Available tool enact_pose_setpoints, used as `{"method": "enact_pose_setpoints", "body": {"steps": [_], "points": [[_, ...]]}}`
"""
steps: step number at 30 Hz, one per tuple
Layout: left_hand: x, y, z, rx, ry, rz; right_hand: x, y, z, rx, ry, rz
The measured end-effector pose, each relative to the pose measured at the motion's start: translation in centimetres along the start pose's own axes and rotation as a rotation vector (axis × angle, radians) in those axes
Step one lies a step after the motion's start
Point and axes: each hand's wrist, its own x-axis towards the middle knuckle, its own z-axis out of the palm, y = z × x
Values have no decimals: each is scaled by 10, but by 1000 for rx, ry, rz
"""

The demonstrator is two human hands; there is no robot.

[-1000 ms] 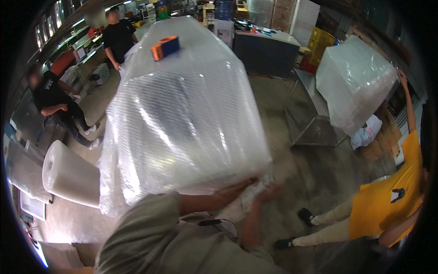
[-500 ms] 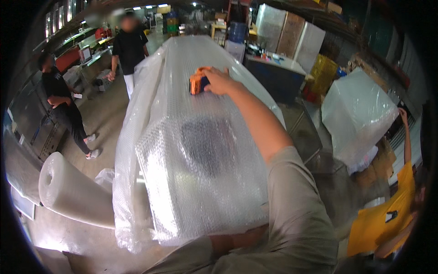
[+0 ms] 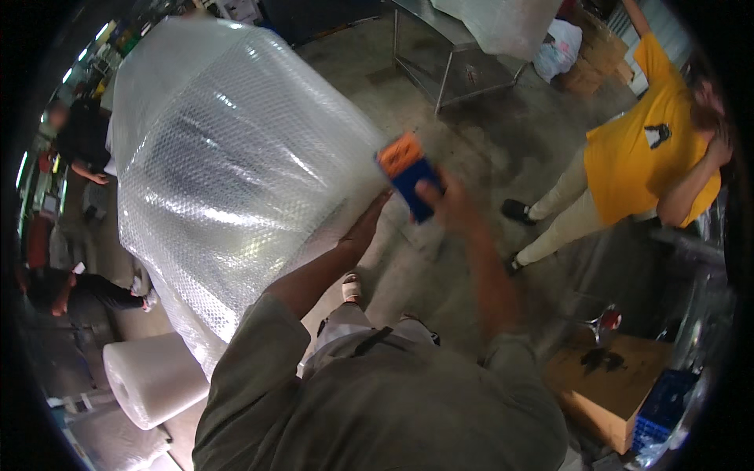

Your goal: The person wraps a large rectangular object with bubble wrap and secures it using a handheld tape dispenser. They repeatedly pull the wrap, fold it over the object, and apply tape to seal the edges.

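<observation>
Grey floor [image 3: 463, 149] lies beneath the orange-and-blue block [image 3: 409, 177], which the right hand [image 3: 452, 201] clasps beside the bubble-wrapped load [image 3: 228, 173]. Block seems light, stiff, best gripped across its sides. Left hand's [image 3: 377, 208] grip I cannot tell.

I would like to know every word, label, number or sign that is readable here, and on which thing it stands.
No text can be read.
Orange-and-blue block in the right hand: dark marks, too blurred to read.
Yellow shirt: a small black-and-white print, no readable words.
Cardboard box: a dark patch, nothing readable.
</observation>
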Motion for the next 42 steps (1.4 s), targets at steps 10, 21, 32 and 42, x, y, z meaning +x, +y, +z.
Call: {"method": "enact_pose_setpoints", "body": {"steps": [10, 21, 32, 42], "points": [[-11, -7, 11, -246, -75, -23, 2, 102, 35, 38, -42, 225], [-24, 45, -7, 1155, -10, 602, -8, 338, 68, -55, -75, 262], [31, -37, 67, 2253, -359, 582, -31, 397, 70, -283, 78, 841], [87, 0, 84, 1881, -724, 395, -286, 465, 91, -174, 416, 1060]]}}
